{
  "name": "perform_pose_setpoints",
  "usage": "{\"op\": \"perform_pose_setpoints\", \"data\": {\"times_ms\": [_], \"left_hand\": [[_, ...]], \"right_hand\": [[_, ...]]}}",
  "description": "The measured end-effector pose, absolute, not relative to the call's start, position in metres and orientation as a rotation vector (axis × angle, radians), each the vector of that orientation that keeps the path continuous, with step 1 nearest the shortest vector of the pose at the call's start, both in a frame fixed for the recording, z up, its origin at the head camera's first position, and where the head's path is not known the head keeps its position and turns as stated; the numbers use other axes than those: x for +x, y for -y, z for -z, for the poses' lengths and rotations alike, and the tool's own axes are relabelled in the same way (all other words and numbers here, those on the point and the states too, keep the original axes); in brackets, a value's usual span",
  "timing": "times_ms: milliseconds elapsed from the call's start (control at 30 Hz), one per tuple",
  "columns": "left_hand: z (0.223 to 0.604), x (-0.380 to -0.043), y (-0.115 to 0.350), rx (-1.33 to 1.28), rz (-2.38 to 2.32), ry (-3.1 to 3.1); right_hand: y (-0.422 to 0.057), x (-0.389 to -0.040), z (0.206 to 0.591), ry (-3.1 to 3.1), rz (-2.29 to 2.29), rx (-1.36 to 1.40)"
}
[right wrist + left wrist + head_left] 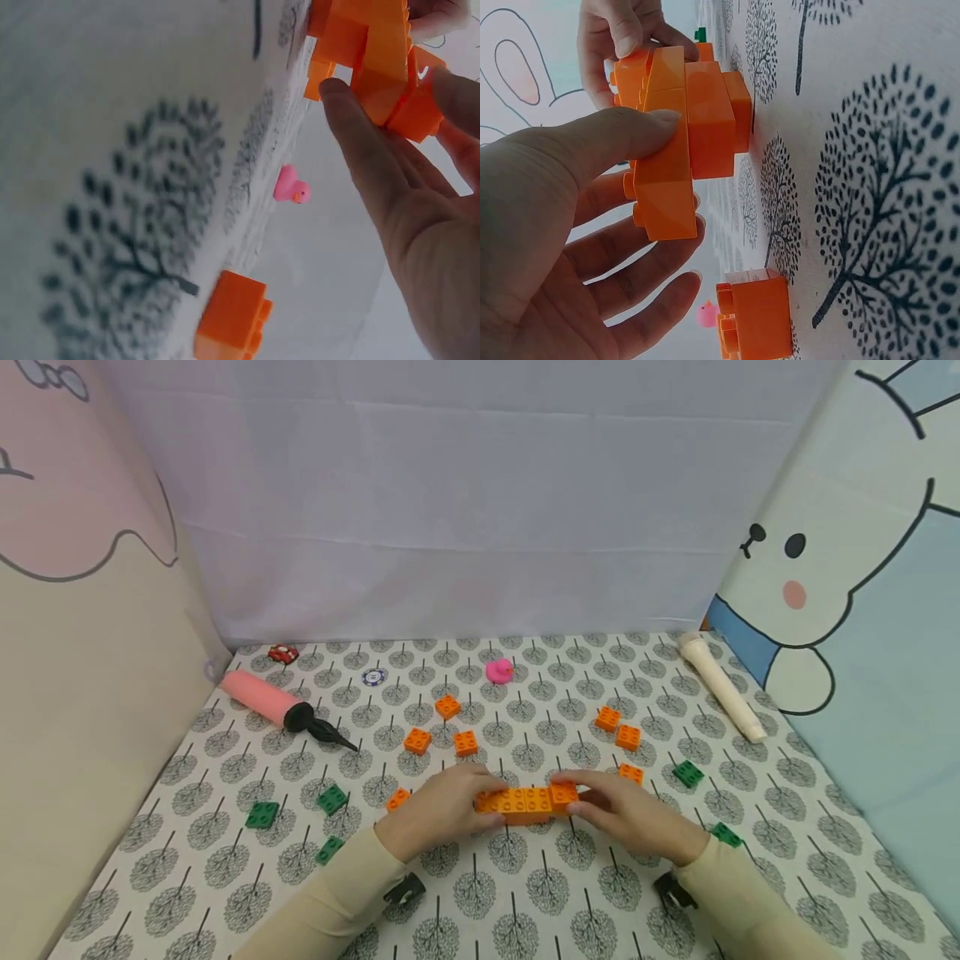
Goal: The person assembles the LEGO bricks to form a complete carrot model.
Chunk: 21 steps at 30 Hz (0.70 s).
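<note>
My left hand [444, 806] grips the left end of a built-up row of orange toy building bricks [517, 803]. In the left wrist view, its thumb lies along one side of the stepped row [667, 169], with fingers behind. At the right end, my right hand [630, 812] pinches a small orange brick [563, 795] between thumb and fingers. That brick sits over the row's top at that end. Seen from the right wrist, the small brick [420, 109] looks slightly tilted against the row; whether it is fully pressed on, I cannot tell.
Loose orange bricks [466, 743] lie behind the hands, and green bricks [262, 815] lie to both sides. Farther back are a pink duck [499, 671], a poker chip [373, 677], a red toy car [283, 653], a pink pump-like tube [262, 695] and a whitish stick [722, 687].
</note>
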<state>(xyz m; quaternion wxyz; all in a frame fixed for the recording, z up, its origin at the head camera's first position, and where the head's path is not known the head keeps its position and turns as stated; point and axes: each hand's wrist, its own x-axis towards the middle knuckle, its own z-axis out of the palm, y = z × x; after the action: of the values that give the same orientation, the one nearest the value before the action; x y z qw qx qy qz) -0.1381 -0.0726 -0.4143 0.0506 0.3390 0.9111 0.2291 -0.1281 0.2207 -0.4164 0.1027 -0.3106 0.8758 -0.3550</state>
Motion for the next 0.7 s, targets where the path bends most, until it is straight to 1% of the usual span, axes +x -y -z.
{"op": "perform_pose_setpoints", "data": {"times_ms": [367, 567, 700], "left_hand": [[0.414, -0.138, 0.072, 1.022, -0.705, -2.777], [0.415, -0.139, 0.073, 0.996, -0.701, -2.773], [0.415, -0.139, 0.072, 1.009, -0.691, -2.767]], "right_hand": [[-0.219, -0.13, 0.421, -2.57, 1.184, -0.911], [-0.221, -0.129, 0.417, -2.54, 1.105, -0.871], [-0.233, -0.128, 0.41, -2.644, 1.037, -0.822]]}}
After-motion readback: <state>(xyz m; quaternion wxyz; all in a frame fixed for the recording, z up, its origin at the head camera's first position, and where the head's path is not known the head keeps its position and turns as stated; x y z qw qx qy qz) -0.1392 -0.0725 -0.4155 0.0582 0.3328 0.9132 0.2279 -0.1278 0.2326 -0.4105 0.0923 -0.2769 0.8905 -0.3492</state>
